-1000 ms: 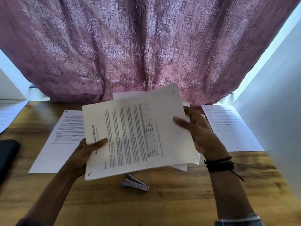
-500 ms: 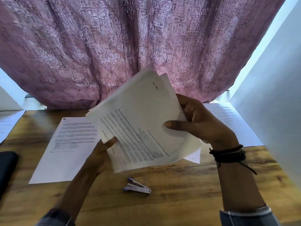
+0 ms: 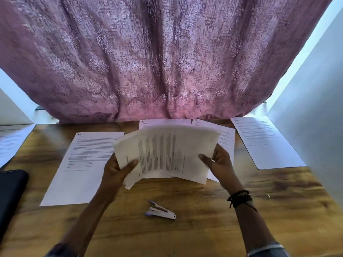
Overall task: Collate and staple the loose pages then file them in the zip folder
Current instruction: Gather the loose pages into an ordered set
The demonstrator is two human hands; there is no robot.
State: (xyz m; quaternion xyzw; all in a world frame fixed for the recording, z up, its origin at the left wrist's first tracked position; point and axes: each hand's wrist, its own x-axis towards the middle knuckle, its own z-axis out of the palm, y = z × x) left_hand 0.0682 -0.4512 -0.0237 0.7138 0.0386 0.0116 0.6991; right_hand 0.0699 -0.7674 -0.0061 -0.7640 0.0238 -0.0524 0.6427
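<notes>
Both hands, left hand (image 3: 118,168) and right hand (image 3: 220,163), pinch a sheaf of pages (image 3: 167,153) mid-frame; fingers behind hidden, print blurred.

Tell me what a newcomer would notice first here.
The pink curtain fills the top of the view. Below it, the left hand and right hand hold a fanned stack of pages above the wooden table, with a small stapler lying just in front.
</notes>
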